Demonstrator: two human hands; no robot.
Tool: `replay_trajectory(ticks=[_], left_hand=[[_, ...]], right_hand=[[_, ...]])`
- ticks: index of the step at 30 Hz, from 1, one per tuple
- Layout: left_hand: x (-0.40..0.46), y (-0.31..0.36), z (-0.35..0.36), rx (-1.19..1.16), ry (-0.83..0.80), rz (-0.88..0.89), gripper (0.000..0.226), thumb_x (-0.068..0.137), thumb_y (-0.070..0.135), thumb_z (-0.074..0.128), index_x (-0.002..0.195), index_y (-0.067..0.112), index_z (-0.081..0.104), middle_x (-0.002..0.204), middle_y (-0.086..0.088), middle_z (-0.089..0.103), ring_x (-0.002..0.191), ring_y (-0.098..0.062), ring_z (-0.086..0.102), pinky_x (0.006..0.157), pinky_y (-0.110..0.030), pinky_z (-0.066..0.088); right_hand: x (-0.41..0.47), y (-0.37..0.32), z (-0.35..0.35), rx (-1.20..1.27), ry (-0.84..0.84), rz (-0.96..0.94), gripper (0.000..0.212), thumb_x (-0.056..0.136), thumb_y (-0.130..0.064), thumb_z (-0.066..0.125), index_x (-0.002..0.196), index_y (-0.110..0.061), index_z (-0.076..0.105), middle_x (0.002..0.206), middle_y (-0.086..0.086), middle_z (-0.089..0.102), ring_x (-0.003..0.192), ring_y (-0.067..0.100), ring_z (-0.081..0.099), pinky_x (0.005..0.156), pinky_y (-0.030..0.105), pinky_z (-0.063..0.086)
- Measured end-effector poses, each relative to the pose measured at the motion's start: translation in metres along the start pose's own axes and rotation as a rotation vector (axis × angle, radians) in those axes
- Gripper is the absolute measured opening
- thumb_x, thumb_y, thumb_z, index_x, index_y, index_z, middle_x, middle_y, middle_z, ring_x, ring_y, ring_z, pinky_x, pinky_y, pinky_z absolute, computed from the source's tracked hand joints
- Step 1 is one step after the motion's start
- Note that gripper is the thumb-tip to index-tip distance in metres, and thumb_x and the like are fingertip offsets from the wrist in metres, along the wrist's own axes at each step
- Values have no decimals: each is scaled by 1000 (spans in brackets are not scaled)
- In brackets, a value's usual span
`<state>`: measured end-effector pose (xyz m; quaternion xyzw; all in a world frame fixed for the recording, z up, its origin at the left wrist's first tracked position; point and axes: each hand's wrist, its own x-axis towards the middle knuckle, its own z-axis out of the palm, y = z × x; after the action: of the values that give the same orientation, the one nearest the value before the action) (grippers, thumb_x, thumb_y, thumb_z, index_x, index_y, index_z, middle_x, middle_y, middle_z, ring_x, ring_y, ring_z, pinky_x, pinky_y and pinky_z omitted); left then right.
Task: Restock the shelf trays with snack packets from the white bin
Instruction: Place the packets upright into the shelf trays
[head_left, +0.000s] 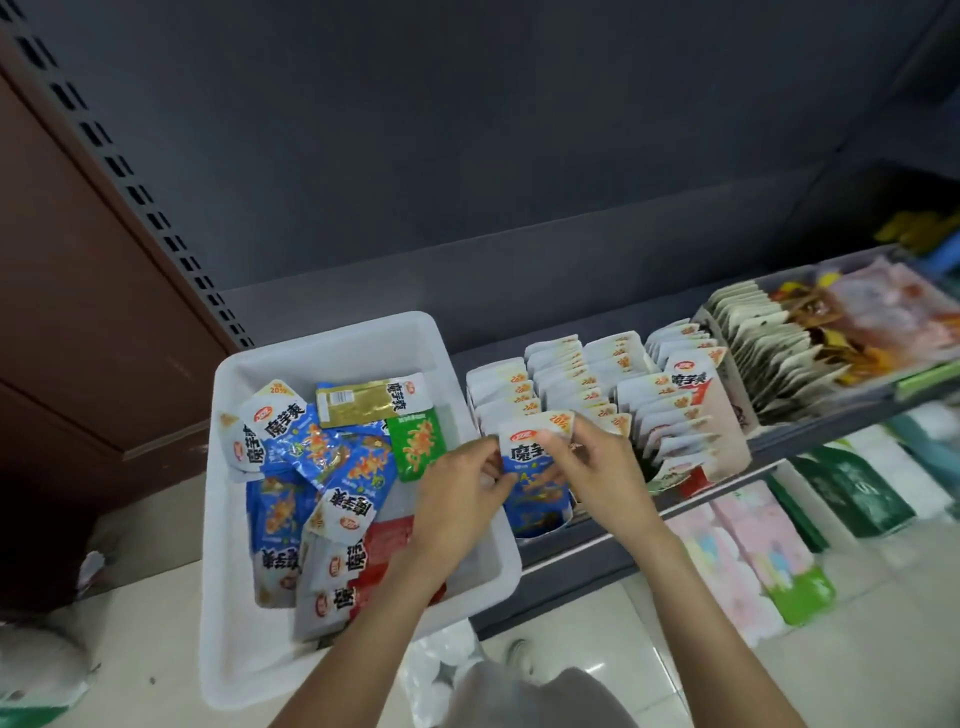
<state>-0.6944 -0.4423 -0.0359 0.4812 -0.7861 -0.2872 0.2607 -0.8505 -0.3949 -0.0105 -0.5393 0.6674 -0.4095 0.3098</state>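
Two hands, left (467, 480) and right (597, 457), pinch one blue packet (535, 467) between them, just past the bin (332, 338); better kept upright and slid squarely into the front tray (540, 525) beneath.

A dark grey shelf (597, 332) runs from 9 o'clock towards 3 o'clock. At its 9 o'clock end sits a white bin (332, 338) holding loose packets, its near end overhanging the shelf edge. Towards 3 o'clock, trays (737, 441) of upright packets stand side by side along the shelf.
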Motion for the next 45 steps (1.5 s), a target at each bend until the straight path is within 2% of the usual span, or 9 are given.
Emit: replay_trajectory(ticks=[7, 12, 18, 24, 29, 34, 39, 42, 45], left_hand=[[0, -7, -7, 125, 81, -9, 18, 83, 22, 70, 100, 21, 65, 86, 10, 70, 75, 1, 59, 56, -8, 39], [5, -8, 1, 257, 65, -18, 19, 86, 31, 65, 104, 23, 62, 86, 5, 68, 78, -11, 64, 59, -25, 50], [3, -13, -9, 132, 184, 17, 21, 85, 25, 67, 106, 25, 63, 96, 10, 65, 71, -2, 56, 58, -18, 49], [-31, -64, -52, 166, 417, 12, 19, 87, 31, 55, 99, 20, 65, 90, 11, 66, 75, 1, 56, 62, -11, 44], [-43, -123, -68, 277, 168, -351, 44, 85, 36, 65, 123, 17, 54, 114, -4, 61, 106, -24, 55, 87, -40, 49], [-33, -140, -58, 572, -183, -493, 81, 82, 54, 61, 141, 13, 25, 134, -7, 35, 127, -25, 35, 106, -36, 34], [-30, -144, -53, 609, -217, -512, 87, 81, 46, 66, 145, 12, 17, 135, -10, 30, 126, -28, 38, 105, -38, 34], [-31, -143, -57, 611, -173, -474, 79, 81, 38, 69, 142, 15, 24, 130, -9, 38, 122, -25, 42, 102, -34, 37], [-36, -136, -75, 281, 39, -417, 55, 80, 10, 69, 129, 19, 47, 109, -1, 56, 96, -12, 57, 87, -28, 47]], right_hand=[[4, 20, 17, -250, -5, -9, 15, 94, -32, 55, 107, -25, 51, 76, -10, 67, 61, -1, 65, 60, 16, 52], [10, 18, 22, -522, 69, -110, 16, 96, -23, 53, 110, -16, 56, 84, 3, 68, 74, 19, 66, 61, 25, 46], [14, 12, 28, -709, 40, -113, 20, 94, -14, 53, 113, -10, 58, 90, 11, 67, 75, 29, 66, 56, 26, 37], [8, -21, 33, -578, 174, -354, 19, 83, -6, 67, 101, -11, 62, 102, 8, 61, 47, 20, 57, 45, 22, 38], [35, -40, 97, -605, -320, -464, 25, 92, -15, 54, 117, -19, 59, 117, 1, 58, 92, 22, 63, 73, 32, 50], [71, -26, 175, -819, -749, -559, 59, 88, 0, 53, 143, -15, 38, 149, 4, 34, 135, 25, 34, 105, 43, 38], [90, -16, 197, -986, -813, -596, 73, 89, -10, 60, 150, -15, 19, 158, 1, 17, 144, 19, 14, 113, 34, 22], [94, -14, 198, -1054, -764, -676, 66, 88, -23, 62, 145, -18, 30, 148, 4, 33, 136, 24, 26, 108, 36, 28], [95, -24, 185, -1011, -715, -680, 51, 87, -32, 61, 134, -20, 46, 127, 5, 48, 121, 25, 41, 94, 36, 37]])
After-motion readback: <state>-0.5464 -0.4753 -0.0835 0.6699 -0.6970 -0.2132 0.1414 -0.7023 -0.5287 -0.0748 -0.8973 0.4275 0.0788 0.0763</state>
